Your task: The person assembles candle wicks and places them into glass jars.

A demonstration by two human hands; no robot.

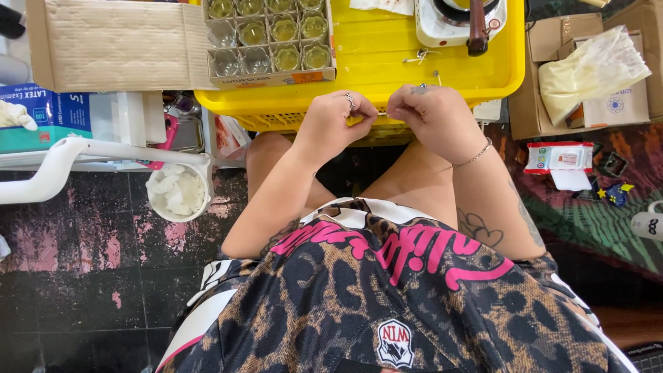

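Note:
My left hand (336,123), with a ring on one finger, and my right hand (429,117), with a thin bracelet at the wrist, are held close together over my knees. They sit at the near edge of a yellow plastic tray (376,52). The fingers of both hands are curled in, and the fingertips nearly meet between the hands. Anything pinched there is hidden from view. A few small metal wick pieces (421,56) lie on the tray just beyond my hands.
A cardboard box of several small glass jars (269,38), some holding yellowish wax, stands on the tray. A small white stove with a pot (459,19) stands behind. To the left are a glove box (45,114) and a white cup of wax bits (178,190). Cardboard boxes (587,69) and wet wipes (559,157) are on the right.

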